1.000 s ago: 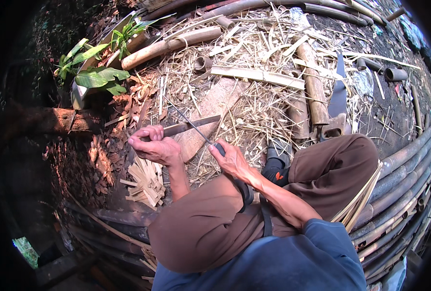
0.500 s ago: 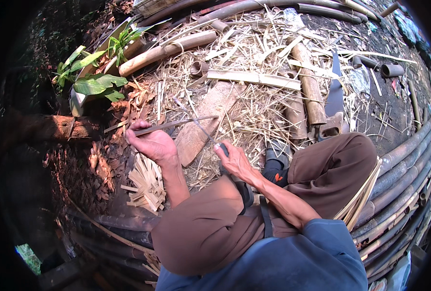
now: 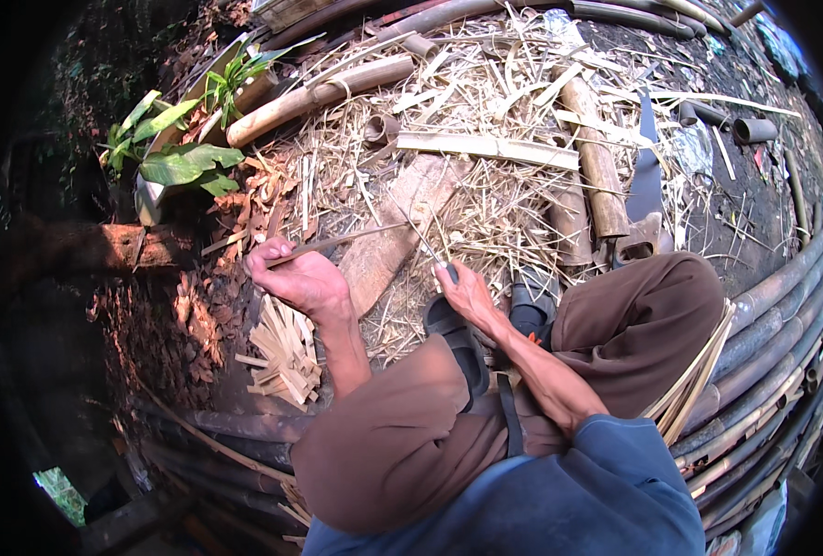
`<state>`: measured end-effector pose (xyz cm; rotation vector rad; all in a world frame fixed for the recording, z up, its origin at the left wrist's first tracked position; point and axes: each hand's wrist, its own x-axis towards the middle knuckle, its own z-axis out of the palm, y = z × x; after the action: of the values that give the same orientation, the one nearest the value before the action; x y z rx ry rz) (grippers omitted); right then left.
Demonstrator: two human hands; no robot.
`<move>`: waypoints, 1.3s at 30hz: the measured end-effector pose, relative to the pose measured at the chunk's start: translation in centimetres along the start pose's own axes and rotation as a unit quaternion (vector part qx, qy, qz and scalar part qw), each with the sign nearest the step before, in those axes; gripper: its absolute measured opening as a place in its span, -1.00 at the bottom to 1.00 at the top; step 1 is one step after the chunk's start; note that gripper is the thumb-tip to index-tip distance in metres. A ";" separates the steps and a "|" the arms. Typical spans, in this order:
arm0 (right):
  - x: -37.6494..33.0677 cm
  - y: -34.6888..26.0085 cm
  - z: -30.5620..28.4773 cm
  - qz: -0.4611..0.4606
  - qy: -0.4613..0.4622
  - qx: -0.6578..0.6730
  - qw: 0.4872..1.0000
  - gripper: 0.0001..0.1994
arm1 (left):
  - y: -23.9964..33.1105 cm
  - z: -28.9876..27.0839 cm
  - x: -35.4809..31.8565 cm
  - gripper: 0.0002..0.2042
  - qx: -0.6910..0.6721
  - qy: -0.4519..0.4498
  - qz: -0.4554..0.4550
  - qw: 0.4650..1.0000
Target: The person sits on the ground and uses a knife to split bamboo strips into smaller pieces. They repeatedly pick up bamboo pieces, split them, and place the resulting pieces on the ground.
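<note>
My left hand [image 3: 305,278] is closed on a thin bamboo strip [image 3: 346,240] that points right, over a pale wooden block [image 3: 402,218]. My right hand [image 3: 469,295] grips a small knife [image 3: 434,255] by its dark handle. The narrow blade slants up and left, and its tip crosses the strip's far end. Both hands hover above straw-covered ground in front of my knees. A pile of short cut bamboo slivers [image 3: 286,357] lies just below my left hand.
Bamboo sections [image 3: 596,162] and a split slat [image 3: 485,146] lie among the straw ahead. A big chopping blade [image 3: 646,185] rests at the right. Bamboo poles [image 3: 782,315] curve along the right, with long strips [image 3: 694,394] by my thigh. A leafy plant [image 3: 180,157] stands left.
The strip in my left hand showed its broad face a second ago and is now edge-on and thin. Both hands stay close together, with the knife still against the strip.
</note>
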<state>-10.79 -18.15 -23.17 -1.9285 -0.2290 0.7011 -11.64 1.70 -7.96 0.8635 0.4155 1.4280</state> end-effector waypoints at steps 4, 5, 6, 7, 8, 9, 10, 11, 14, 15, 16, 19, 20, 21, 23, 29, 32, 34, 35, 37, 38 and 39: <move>-2.1 0.2 1.3 -0.038 -0.042 -0.010 0.998 -0.54 | -0.3 0.4 0.2 -0.70 -0.028 -0.020 -0.008 0.999; -1.7 2.5 2.3 -0.049 0.051 -0.013 0.997 -0.55 | -0.7 0.4 0.3 -0.70 -0.030 -0.022 -0.016 0.999; -0.5 4.7 2.1 0.008 0.054 0.016 0.998 -0.54 | -0.9 0.2 0.6 -0.69 -0.030 -0.026 -0.020 0.999; 0.2 5.7 0.9 0.027 0.020 -0.006 0.999 -0.53 | -0.8 0.0 1.1 -0.69 -0.005 -0.033 -0.016 0.999; 0.4 5.5 -0.1 0.045 -0.016 -0.029 0.998 -0.52 | -0.3 -0.1 1.4 -0.68 0.021 -0.037 -0.012 0.999; 0.3 4.9 0.0 0.052 -0.019 -0.011 0.998 -0.53 | 0.0 -0.1 1.6 -0.68 0.047 -0.041 -0.007 0.998; 0.2 4.1 0.3 0.045 -0.014 0.003 0.999 -0.54 | 0.1 0.1 1.8 -0.68 0.071 -0.037 0.032 0.996; -0.1 3.6 0.3 0.042 -0.004 0.014 0.999 -0.54 | 0.1 1.4 1.2 -0.67 0.093 -0.032 0.064 0.993; -0.5 2.1 0.9 0.005 -0.010 0.044 0.999 -0.56 | 0.9 2.4 1.3 -0.64 0.113 -0.040 0.046 0.992; -1.2 -0.3 0.7 0.000 -0.038 0.046 0.998 -0.56 | 0.8 0.6 2.4 -0.64 0.115 -0.053 0.035 0.991; -1.9 -2.4 0.4 -0.001 -0.063 0.045 0.997 -0.56 | 0.6 -0.5 2.9 -0.63 0.116 -0.066 0.018 0.991; -2.3 -5.0 1.4 -0.042 -0.091 0.056 0.993 -0.60 | 0.3 0.0 1.8 -0.59 0.153 -0.069 0.040 0.985; -2.3 -5.2 2.0 -0.058 -0.095 0.063 0.992 -0.60 | 0.4 0.1 1.5 -0.58 0.167 -0.074 0.050 0.982; -1.9 -4.9 2.7 -0.069 -0.074 0.078 0.992 -0.64 | 0.4 0.4 1.3 -0.56 0.172 -0.066 0.053 0.982; -1.3 -4.0 2.5 -0.079 -0.075 0.025 0.994 -0.62 | 0.2 -0.1 1.5 -0.55 0.166 -0.088 0.057 0.980; 1.3 4.3 1.9 0.006 -0.010 -0.095 0.995 -0.57 | 0.9 -0.4 2.0 -0.54 0.174 -0.087 0.048 0.980; 1.3 4.4 1.0 0.013 0.004 -0.116 0.993 -0.56 | 0.2 0.6 2.2 -0.54 0.183 -0.062 0.056 0.980; 2.0 4.4 0.4 0.008 0.011 -0.101 0.995 -0.55 | -0.7 0.4 2.7 -0.55 0.148 -0.109 0.046 0.982; 1.9 3.7 0.4 0.005 0.011 -0.105 0.994 -0.56 | -0.4 0.5 2.7 -0.56 0.154 -0.092 0.044 0.983; 1.0 2.0 0.6 0.001 -0.010 -0.054 0.999 -0.57 | -1.1 -0.3 3.0 -0.59 0.127 -0.066 0.050 0.988; 0.1 1.3 1.0 0.005 -0.023 -0.030 0.999 -0.57 | -1.5 -0.3 3.0 -0.63 0.114 -0.042 0.028 0.992; -1.7 -1.5 0.9 -0.040 -0.039 0.020 0.998 -0.57 | -1.1 -0.6 3.2 -0.64 0.113 -0.050 0.047 0.991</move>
<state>-12.48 -17.59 -21.48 -1.8451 -0.3371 0.7235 -10.92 5.02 -8.37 1.1455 0.4728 1.4343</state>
